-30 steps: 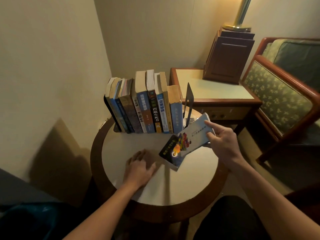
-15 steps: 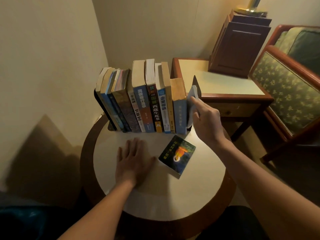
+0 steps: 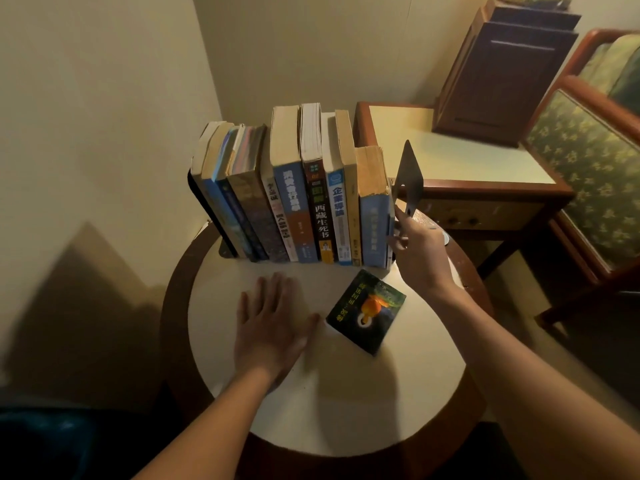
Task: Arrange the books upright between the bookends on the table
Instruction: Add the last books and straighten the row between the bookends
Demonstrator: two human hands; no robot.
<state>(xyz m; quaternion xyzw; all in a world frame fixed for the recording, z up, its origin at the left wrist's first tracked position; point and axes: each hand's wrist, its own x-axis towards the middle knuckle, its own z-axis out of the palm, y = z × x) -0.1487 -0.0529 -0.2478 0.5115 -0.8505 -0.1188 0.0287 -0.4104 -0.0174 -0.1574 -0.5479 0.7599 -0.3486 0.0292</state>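
**Q:** I'm off the feed today, where are the books at?

**A:** I'm on the head cam from my desk, and it's the only view I've got. Most of them stand as a row of books (image 3: 298, 188), spines out, in the middle of the frame at the back of the round table (image 3: 346, 410). The ones at the row's left end lean onto the black bookend (image 3: 207, 216), and the rest look upright. The metal bookend (image 3: 410, 178) sits just right of the row, tilted a bit. A thin pale book (image 3: 390, 220) is squeezed between it and the last blue spine. One small dark book (image 3: 367, 311) with an orange picture lies flat on the tabletop, cover up, just below the row's right end.

**Q:** And the hands?

**A:** The left hand (image 3: 273, 323) is at lower centre, palm down on the table, fingers straight, holding nothing. Its thumb is close to the flat book's corner. The right hand (image 3: 419, 251) comes in from the lower right, one fingertip against the bottom of the metal bookend and the thumb toward the thin book. Honestly I can't tell if it's pinching anything. At upper right there's a side table (image 3: 450, 147) with a dark wooden box (image 3: 502, 81) on it, and an armchair (image 3: 588, 150) at the right edge.
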